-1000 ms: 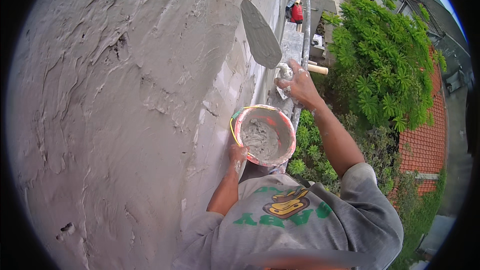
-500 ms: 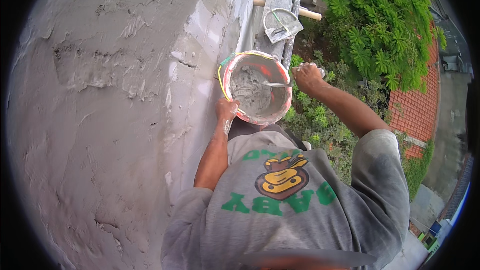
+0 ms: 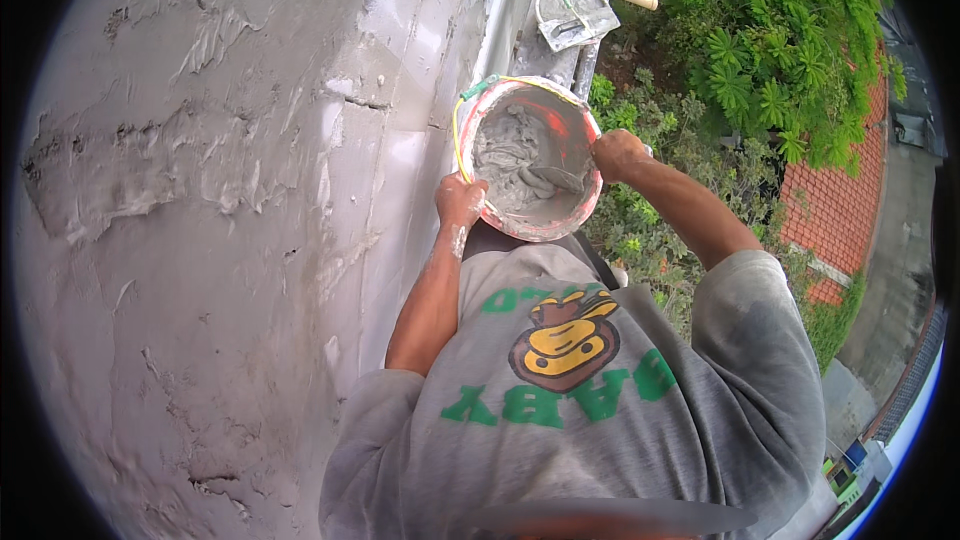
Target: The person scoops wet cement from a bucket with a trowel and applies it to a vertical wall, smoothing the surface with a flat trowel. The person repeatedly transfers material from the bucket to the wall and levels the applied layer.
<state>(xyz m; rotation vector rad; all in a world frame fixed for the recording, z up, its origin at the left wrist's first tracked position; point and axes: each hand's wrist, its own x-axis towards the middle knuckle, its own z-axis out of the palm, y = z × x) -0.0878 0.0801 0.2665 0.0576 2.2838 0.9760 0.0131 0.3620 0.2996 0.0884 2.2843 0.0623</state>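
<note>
While left hand (image 3: pixel 460 202) grips bucket (image 3: pixel 528 157) rim, right hand (image 3: pixel 617 154), fisted on trowel (image 3: pixel 556 178), should scoop deep, load blade evenly.

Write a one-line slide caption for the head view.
Left hand grips a mortar bucket while the right hand digs a trowel into it beside a plastered wall.

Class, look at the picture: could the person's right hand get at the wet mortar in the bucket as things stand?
Probably yes. The right hand is at the rim of the open bucket, its trowel already in the mortar; nothing covers it.
</note>
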